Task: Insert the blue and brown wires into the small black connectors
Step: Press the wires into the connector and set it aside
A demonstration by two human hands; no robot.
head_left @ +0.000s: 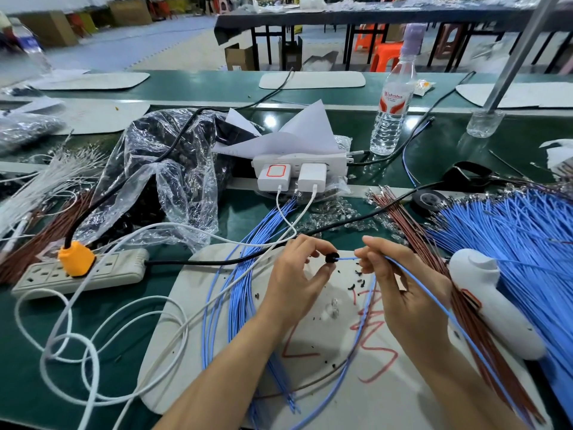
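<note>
My left hand [294,274] pinches a small black connector [331,257] between thumb and fingertips above the grey mat [310,383]. My right hand [400,290] pinches a blue wire [434,293] near its tip, and the tip touches the connector's right side. The wire trails down to the right past my wrist. Several loose black connectors [356,280] lie on the mat under my hands. A bundle of finished blue wires [245,290] lies left of my left hand. Brown wires [483,346] and a large fan of blue wires [521,243] lie on the right.
A white device [490,299] rests on the wires at right. A power strip with an orange plug [77,271], white cables [93,352] and a black cable cross the left side. Chargers [297,175], a plastic bag [173,169] and a water bottle [393,103] stand behind.
</note>
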